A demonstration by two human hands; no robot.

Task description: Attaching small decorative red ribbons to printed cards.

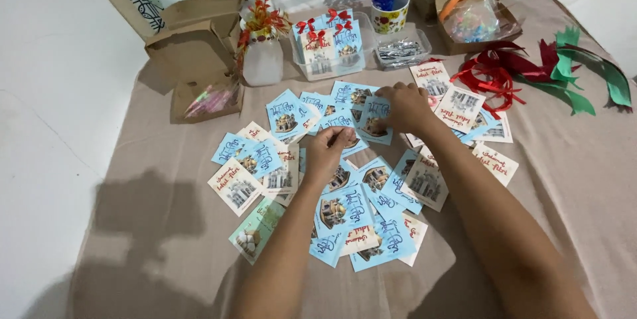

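Several small printed cards, blue, white and green, lie scattered over a beige cloth. My left hand rests in the middle of the spread, fingers curled and pinching at the edge of a blue card. My right hand presses down on another blue card just beyond, fingers bent over it. Whether either card is lifted off the cloth I cannot tell.
At the back stand a clear tray of cards with red bows, a tray of silver pieces, a white vase, a flower cup and open cardboard boxes. Red ribbon and green strips lie right.
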